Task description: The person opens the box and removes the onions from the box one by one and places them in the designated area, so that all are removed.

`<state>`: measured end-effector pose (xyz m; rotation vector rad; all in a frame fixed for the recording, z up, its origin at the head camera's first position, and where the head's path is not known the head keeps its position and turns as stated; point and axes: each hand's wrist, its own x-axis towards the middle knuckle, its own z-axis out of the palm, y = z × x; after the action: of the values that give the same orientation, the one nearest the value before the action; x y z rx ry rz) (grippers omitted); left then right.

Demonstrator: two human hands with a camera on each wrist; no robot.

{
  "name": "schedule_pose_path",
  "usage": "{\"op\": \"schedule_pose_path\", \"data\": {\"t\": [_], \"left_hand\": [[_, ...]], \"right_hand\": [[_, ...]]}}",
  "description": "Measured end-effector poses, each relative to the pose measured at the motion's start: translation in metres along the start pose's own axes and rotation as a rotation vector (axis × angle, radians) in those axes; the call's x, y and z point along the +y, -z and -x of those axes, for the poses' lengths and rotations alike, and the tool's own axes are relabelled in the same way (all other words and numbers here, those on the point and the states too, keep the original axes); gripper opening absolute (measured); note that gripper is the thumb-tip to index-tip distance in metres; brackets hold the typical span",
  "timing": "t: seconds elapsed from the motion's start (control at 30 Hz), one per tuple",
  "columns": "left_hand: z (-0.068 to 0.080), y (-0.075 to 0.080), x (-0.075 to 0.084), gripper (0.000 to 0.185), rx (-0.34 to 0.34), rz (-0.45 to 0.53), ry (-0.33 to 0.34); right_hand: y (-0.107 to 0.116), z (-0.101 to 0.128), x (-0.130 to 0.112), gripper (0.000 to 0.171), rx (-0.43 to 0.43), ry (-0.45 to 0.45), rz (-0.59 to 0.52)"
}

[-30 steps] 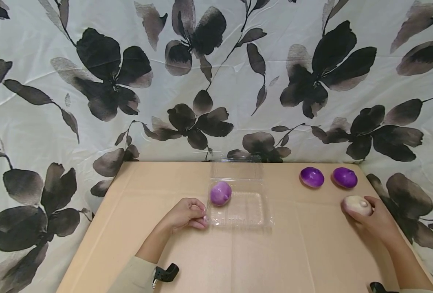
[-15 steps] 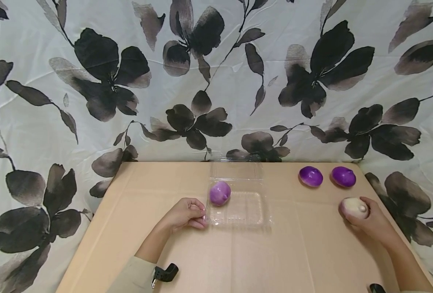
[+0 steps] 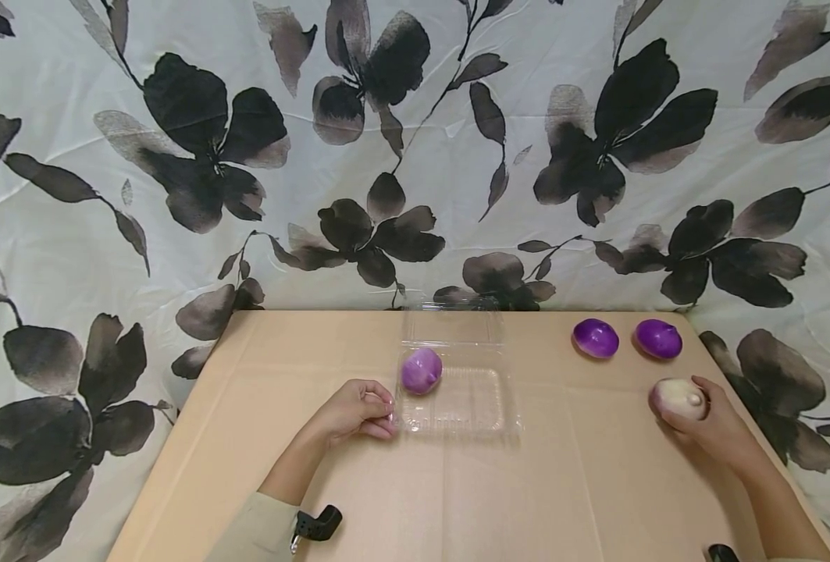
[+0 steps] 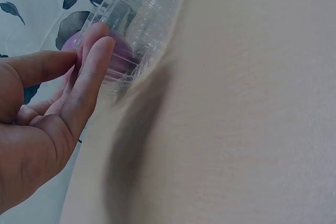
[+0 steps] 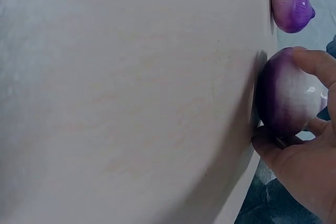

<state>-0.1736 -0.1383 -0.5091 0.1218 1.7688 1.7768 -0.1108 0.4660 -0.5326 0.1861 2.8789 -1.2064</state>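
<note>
In the head view, a clear plastic clamshell container (image 3: 471, 421) lies with its lid raised at the back of the tabletop. My left hand (image 3: 354, 410) pinches its left rim between thumb and fingers; the left wrist view shows the same fingers (image 4: 94, 72) at the clear wall. Inside, toward the left, sits a purple onion (image 3: 422, 371). Over at the right, my right hand (image 3: 720, 429) grips a white-and-purple onion (image 3: 678, 398), thumb on one side and fingers on the other. From the right wrist, this onion (image 5: 286, 93) appears low at the table's surface.
Two glossy purple onions, one (image 3: 596, 339) left of the other (image 3: 658, 339), rest at the back right of the tan tabletop (image 3: 513, 499). A floral cloth (image 3: 415, 156) hangs behind the table and shows past its sides.
The onion in my right hand has turned slightly and shifted a little to the left over the first half second. My left hand and the container hold still.
</note>
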Motion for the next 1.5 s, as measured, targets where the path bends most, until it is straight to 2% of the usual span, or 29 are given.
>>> {"op": "schedule_pose_path", "data": {"t": [0.2,0.33,0.5,0.67,0.83,1.07,1.23,1.5], "left_hand": [[0.000,0.000,-0.002,0.016,-0.001,-0.008,-0.012],[0.000,0.000,-0.002,0.016,0.000,-0.009,-0.013],[0.000,0.001,-0.004,0.016,-0.003,-0.006,-0.017],[-0.001,0.001,-0.004,0.016,-0.003,-0.007,-0.014],[-0.001,0.000,-0.003,0.020,-0.001,-0.005,-0.010],[0.000,0.000,-0.001,0.016,0.003,-0.002,-0.005],[0.000,-0.001,0.000,0.017,0.011,-0.004,-0.004],[0.000,-0.002,0.002,0.012,0.024,-0.004,-0.005]], "right_hand": [[0.007,0.002,-0.005,0.100,0.025,-0.001,0.016],[0.015,0.004,-0.019,0.102,0.048,-0.004,0.026],[0.017,0.004,-0.048,0.100,0.103,0.082,0.041],[0.009,0.002,-0.089,0.096,0.090,0.166,0.010],[-0.009,-0.006,-0.126,0.094,0.107,0.310,0.053],[-0.047,-0.030,-0.168,0.095,0.023,0.464,0.074],[-0.074,-0.048,-0.194,0.095,-0.052,0.546,0.106],[-0.112,-0.066,-0.230,0.097,-0.186,0.614,0.133]]}}
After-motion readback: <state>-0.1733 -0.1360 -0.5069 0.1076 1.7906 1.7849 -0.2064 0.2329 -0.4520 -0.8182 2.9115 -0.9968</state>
